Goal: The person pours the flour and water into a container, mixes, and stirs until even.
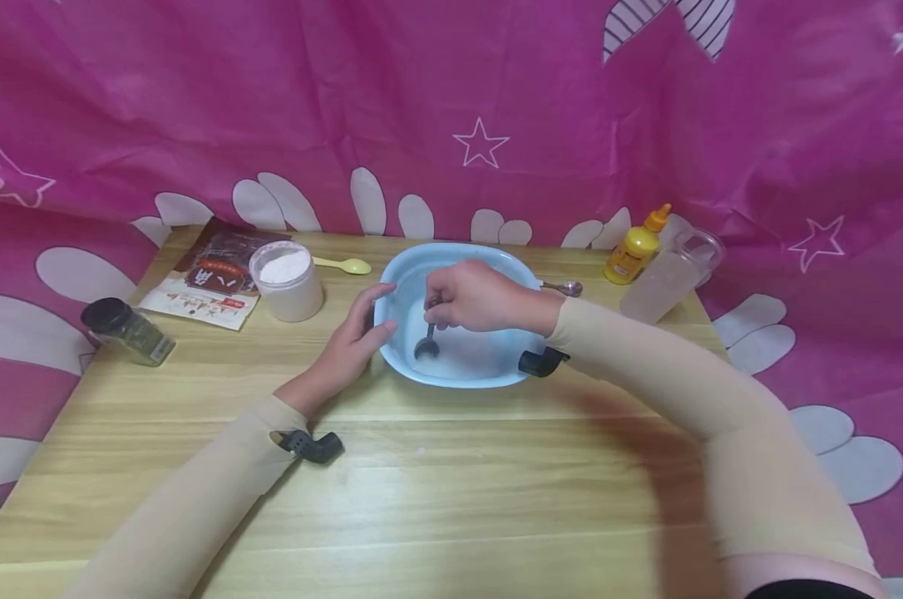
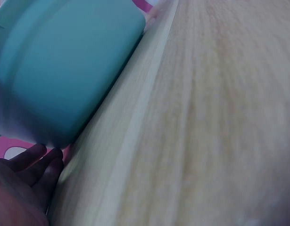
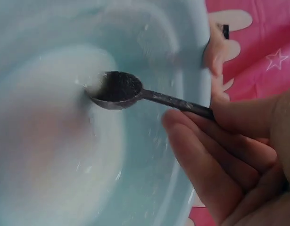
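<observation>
We see the dark spoon (image 1: pixel 426 337) inside the blue basin (image 1: pixel 399 287), bowl low, handle rising to our right hand (image 1: pixel 481 298), whose fingers (image 3: pixel 201 141) pinch it; our left hand (image 1: pixel 354 337), fingers straight, presses the basin's left wall on the bench (image 1: pixel 451 482).

1. Light wooden table (image 1: pixel 451 499), planks running left to right, set against pink star-print cloth (image 1: pixel 496 100).
2. Near the middle, toward the far edge: light blue basin (image 1: pixel 402 353), standing flat on the boards.
3. Left of the basin: white tub of powder (image 1: pixel 287 283), with a pale yellow spoon (image 1: pixel 344 265) just behind it.
4. Further left: flat brown-and-white packet (image 1: pixel 208 279), and a dark-capped jar (image 1: pixel 125 330) lying near the left edge, possibly holding dried herbs.
5. Right of the basin: metal spoon (image 1: pixel 565 288), then a yellow bottle with orange nozzle (image 1: pixel 634 247) and a clear plastic container (image 1: pixel 668 279) at the far right corner.
</observation>
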The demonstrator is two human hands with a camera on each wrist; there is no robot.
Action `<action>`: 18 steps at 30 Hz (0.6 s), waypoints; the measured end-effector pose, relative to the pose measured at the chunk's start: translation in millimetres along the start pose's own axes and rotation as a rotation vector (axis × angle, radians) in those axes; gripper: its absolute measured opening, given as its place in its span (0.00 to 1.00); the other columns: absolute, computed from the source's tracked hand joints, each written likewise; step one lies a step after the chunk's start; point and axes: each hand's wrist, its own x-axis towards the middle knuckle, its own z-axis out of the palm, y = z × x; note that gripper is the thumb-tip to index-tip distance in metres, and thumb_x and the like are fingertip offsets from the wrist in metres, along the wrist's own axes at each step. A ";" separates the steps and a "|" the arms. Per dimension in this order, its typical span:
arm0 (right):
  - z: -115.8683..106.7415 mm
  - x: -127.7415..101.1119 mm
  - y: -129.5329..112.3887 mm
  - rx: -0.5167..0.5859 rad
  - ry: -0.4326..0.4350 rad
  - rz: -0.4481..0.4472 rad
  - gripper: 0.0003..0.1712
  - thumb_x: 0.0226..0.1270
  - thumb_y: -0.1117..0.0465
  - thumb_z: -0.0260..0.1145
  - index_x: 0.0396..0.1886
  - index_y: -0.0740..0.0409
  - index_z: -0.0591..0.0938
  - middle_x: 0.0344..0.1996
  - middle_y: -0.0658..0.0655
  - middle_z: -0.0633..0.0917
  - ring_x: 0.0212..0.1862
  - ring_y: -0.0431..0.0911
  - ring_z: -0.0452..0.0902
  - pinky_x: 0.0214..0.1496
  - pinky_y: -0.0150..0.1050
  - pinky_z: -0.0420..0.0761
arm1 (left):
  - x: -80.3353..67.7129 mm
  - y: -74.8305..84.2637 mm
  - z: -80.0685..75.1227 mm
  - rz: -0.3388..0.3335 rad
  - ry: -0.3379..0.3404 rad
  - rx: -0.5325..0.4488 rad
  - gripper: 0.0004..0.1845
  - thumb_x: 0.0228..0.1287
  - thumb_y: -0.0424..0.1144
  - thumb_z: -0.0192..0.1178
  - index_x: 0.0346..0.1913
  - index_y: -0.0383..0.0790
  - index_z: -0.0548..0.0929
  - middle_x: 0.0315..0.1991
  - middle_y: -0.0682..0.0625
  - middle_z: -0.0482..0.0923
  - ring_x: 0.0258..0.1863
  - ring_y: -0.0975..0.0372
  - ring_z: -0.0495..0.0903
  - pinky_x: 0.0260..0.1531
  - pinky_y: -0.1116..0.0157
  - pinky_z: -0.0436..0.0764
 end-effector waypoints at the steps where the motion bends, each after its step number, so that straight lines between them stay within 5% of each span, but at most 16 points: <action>1: -1.4 -4.1 -0.5 0.001 -0.026 0.001 0.04 0.77 0.62 0.77 0.41 0.55 0.88 0.31 0.47 0.93 0.38 0.43 0.91 0.39 0.40 0.85 | 0.6 0.0 0.2 0.000 0.000 0.001 0.32 0.86 0.35 0.55 0.86 0.45 0.61 0.83 0.32 0.64 0.78 0.39 0.71 0.70 0.57 0.82; 8: -23.7 -24.4 24.3 0.042 -0.088 0.146 0.06 0.77 0.64 0.76 0.38 0.57 0.86 0.31 0.51 0.93 0.40 0.52 0.95 0.41 0.39 0.90 | 2.6 1.0 0.0 0.001 -0.003 0.014 0.32 0.87 0.39 0.55 0.86 0.46 0.61 0.85 0.34 0.59 0.81 0.39 0.66 0.76 0.39 0.73; 18: -45.8 -15.7 57.5 -0.212 0.156 0.223 0.05 0.76 0.62 0.76 0.41 0.60 0.89 0.32 0.53 0.91 0.38 0.46 0.89 0.44 0.44 0.83 | -0.7 0.5 0.4 -0.013 0.008 0.017 0.32 0.87 0.38 0.56 0.86 0.45 0.61 0.86 0.34 0.59 0.83 0.40 0.64 0.79 0.38 0.68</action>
